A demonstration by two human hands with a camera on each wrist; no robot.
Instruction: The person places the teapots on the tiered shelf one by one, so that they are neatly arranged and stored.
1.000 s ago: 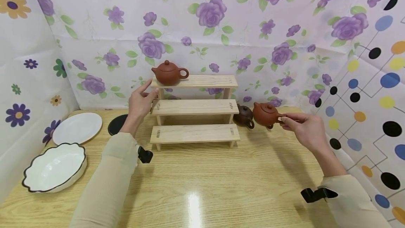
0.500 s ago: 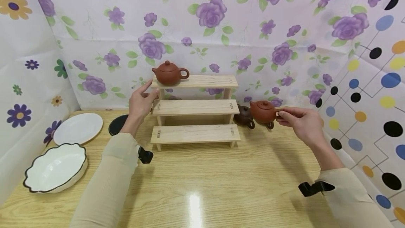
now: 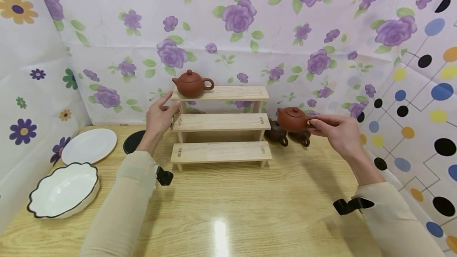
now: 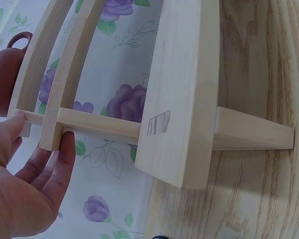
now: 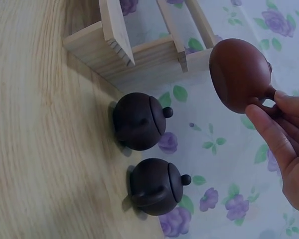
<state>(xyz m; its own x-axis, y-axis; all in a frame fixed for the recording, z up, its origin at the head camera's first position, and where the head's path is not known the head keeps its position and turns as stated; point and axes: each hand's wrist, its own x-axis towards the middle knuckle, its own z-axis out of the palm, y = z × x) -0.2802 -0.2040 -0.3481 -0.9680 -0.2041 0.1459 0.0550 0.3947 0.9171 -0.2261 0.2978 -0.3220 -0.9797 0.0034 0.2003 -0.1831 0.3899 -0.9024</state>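
Observation:
In the head view, my right hand pinches the handle of a red-brown teapot, held level in the air right of the shelf. The right wrist view shows that raised teapot from below, thumb and fingers at its handle. Beneath it stand two dark brown teapots on the table, partly covered in the head view. My left hand grips the upper left side of a three-tier wooden shelf; its fingers reach the ends of the upper boards. Another red-brown teapot sits on the top tier's left end.
Left of the shelf lie a white plate and a round black dish, partly behind my left arm. A white scalloped bowl stands nearer on the wooden table. Flowered cloth hangs behind; dotted cloth bounds the right.
My right hand has lifted the red-brown teapot slightly and carried it left toward the shelf, uncovering more of the rear dark teapot. The left hand has stayed on the shelf.

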